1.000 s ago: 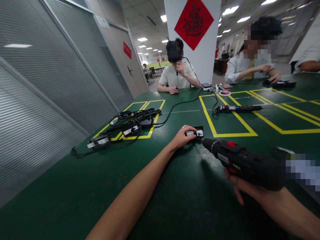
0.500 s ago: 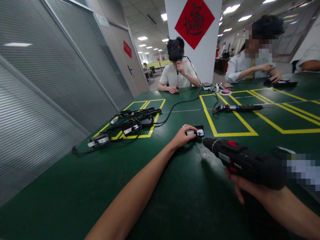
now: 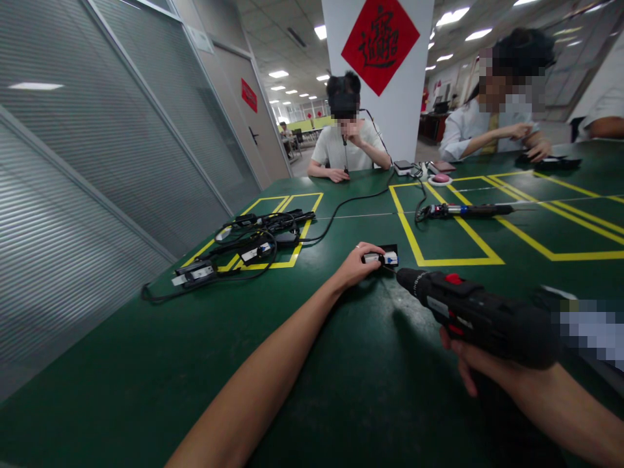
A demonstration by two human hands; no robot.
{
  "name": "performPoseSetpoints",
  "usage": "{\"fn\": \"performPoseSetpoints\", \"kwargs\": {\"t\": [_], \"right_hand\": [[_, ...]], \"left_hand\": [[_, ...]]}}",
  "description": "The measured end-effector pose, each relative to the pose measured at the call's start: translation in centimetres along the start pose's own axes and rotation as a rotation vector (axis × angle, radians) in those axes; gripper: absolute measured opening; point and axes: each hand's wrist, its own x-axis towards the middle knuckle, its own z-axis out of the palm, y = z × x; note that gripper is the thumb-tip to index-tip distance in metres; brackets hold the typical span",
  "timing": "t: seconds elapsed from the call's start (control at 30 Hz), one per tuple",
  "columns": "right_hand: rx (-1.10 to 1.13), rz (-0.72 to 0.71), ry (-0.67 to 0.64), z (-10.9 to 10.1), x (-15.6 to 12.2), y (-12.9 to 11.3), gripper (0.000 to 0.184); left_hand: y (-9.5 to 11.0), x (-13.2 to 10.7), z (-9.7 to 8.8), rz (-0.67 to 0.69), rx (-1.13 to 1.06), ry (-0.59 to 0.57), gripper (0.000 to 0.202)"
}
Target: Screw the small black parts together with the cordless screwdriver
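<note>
My left hand [image 3: 359, 264] is closed on a small black device with a white label [image 3: 389, 258], holding it down on the green table [image 3: 292, 364]. A cordless drill [image 3: 468, 312], black with red switches, is gripped by my right hand [image 3: 472, 361]. It lies nearly level, its chuck pointing left. The thin bit [image 3: 389, 268] reaches the near side of the device beside my left fingers; whether its tip touches a screw cannot be made out. The drill's body hides part of my right fingers.
Several black adapters with tangled cables [image 3: 258, 240] lie at the left inside yellow tape. A cable crosses toward the back. An electric screwdriver [image 3: 468, 210] rests beyond the drill. Two people [image 3: 348, 140] work across the table. A partly pixelated object [image 3: 589, 328] lies at the right.
Almost nothing differs. Both hands, the drill and the black device hold the same places, apart from a very slight shift of the view.
</note>
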Motion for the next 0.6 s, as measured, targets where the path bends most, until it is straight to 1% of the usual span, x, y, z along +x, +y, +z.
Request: {"fn": "performPoseSetpoints", "kwargs": {"t": [0.07,0.13,0.2,0.3,0.43,0.6], "right_hand": [[-0.01,-0.005,-0.007,0.0,-0.2,-0.3,0.019],[-0.064,-0.011,0.018,-0.1,-0.4,-0.6,0.012],[-0.128,-0.007,0.044,-0.2,-0.6,-0.8,0.011],[-0.168,0.01,0.033,-0.3,-0.5,-0.7,0.011],[-0.071,-0.002,0.016,-0.3,-0.1,-0.3,0.015],[0.019,-0.003,-0.02,-0.2,0.2,0.4,0.014]], "left_hand": [[-0.1,0.0,0.0,0.007,0.011,0.005,0.031],[-0.2,0.1,0.1,0.008,0.014,0.012,0.03],[-0.4,0.1,0.1,0.006,0.016,0.017,0.029],[-0.5,0.2,0.2,0.004,0.018,0.023,0.028],[-0.3,0.2,0.2,-0.002,0.01,0.021,0.027],[-0.3,0.2,0.2,0.003,0.012,0.022,0.026]]}}
